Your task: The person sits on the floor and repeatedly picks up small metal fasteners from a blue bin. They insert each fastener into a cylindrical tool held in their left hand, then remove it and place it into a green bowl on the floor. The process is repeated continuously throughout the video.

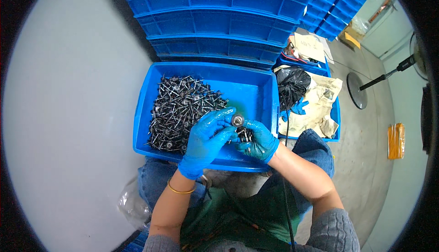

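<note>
Both my hands wear wet blue gloves and meet over the right part of a blue plastic bin [206, 70]. A small metal part with a round, dark-rimmed head [237, 120] faces up between the fingertips, its shaft hidden. The thumb and fingers of my left hand [206, 137] close around it from the left. My right hand [263, 142] is curled around several similar shafted metal parts [245, 136] and also touches the round head's edge. Left of the hands lies a heap of these parts [178, 110], with thin bright shafts and dark heads.
Stacked blue crates [215, 25] rise behind the bin. At right, another bin holds a black plastic bag [292, 87], a blue glove [299, 107] and brown paper [320, 96]. A dark cable [286, 183] hangs beside my right arm. A stand with a round base [356, 91] is farther right.
</note>
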### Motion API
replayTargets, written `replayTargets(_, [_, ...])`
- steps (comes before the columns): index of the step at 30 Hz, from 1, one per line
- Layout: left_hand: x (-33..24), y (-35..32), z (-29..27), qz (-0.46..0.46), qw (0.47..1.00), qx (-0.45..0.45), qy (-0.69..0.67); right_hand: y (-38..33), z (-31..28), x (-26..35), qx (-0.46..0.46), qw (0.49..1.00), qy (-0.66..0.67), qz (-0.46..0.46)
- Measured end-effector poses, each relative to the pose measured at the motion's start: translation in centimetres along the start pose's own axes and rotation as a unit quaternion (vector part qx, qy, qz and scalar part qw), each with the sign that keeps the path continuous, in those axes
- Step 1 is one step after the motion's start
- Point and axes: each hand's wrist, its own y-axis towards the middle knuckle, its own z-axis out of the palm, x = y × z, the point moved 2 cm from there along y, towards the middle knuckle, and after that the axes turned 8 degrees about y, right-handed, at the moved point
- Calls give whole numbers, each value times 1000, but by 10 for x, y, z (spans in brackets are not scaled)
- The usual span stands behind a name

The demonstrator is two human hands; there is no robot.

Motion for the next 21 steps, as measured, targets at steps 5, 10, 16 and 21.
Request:
replayTargets(5, [-3, -1, 5, 72, 987, -87, 116, -1, -1, 4, -18, 993, -93, -64])
replayTargets(10, [7, 2, -1, -30, 987, -149, 54, -3, 11, 9, -36, 943, -264, -199])
replayTargets(16, [32, 8, 3, -124, 919, -67, -367, -6, 33, 11, -54, 915, -338, -213])
replayTargets(21, [31, 10, 8, -110, 963, -41, -244, -10, 43, 9, -73, 870, -439, -213])
